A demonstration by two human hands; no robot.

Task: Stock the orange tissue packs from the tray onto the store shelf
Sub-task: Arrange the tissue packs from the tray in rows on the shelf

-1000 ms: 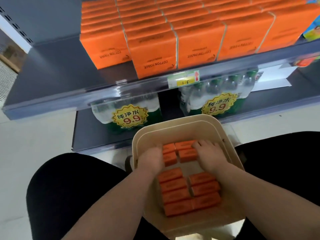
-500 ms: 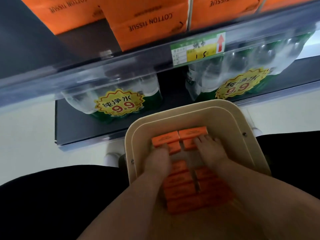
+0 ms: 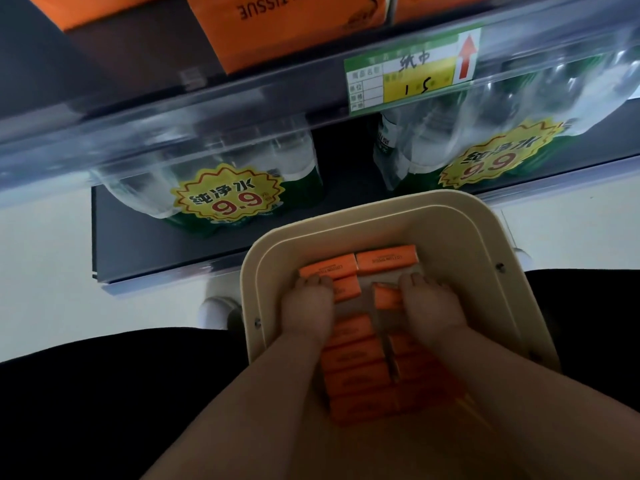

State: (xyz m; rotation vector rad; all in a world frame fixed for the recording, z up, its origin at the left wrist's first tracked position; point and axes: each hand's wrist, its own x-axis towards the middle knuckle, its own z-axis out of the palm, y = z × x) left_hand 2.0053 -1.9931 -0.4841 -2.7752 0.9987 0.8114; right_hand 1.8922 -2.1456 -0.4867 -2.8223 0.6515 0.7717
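A beige tray (image 3: 460, 216) rests on my lap and holds several small orange tissue packs. Two packs (image 3: 386, 259) lie side by side at its far end, and a double row of packs (image 3: 356, 372) fills the near half, partly under my forearms. My left hand (image 3: 306, 306) curls over a pack (image 3: 348, 289) in the second row. My right hand (image 3: 429, 303) grips another pack (image 3: 386, 296), whose edge is tipped up off the tray floor. Large orange tissue boxes (image 3: 294, 26) stand on the store shelf (image 3: 207, 109) above.
A green and yellow price tag (image 3: 412, 71) hangs on the shelf's clear front rail. On the lower shelf stand two shrink-wrapped bundles of water bottles (image 3: 228, 192), (image 3: 485, 147), with a dark gap between them. Pale floor lies to the left, and my dark trousers flank the tray.
The view has closed in on the shelf and tray. Both hands have slid a little back from the far row, and the pack under my right hand has tipped up.
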